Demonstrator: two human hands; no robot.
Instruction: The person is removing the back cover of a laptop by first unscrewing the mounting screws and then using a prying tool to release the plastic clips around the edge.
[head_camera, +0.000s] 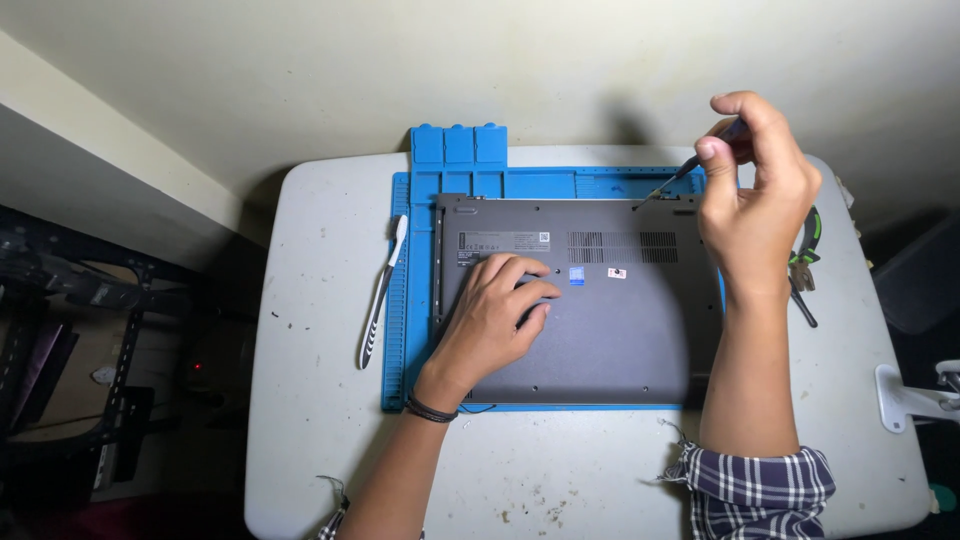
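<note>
Grey laptop (600, 320) bottom-up; screwdriver (672, 180) tip at screw.

Bright overhead light, dim surroundings, soft shadows, sharp focus, slight edge distortion

The one camera sits on my head and looks almost straight down — the tabletop (560, 470) fills the middle of the view, its far edge toward the top, close to a pale wall. It hangs near enough that my forearms enter from the bottom edge and both hands stay in frame, my left hand (492, 318) mid-picture, my right hand (752, 185) higher and to the right. Dark floor shows on either side — no second view shares the scene.
</note>
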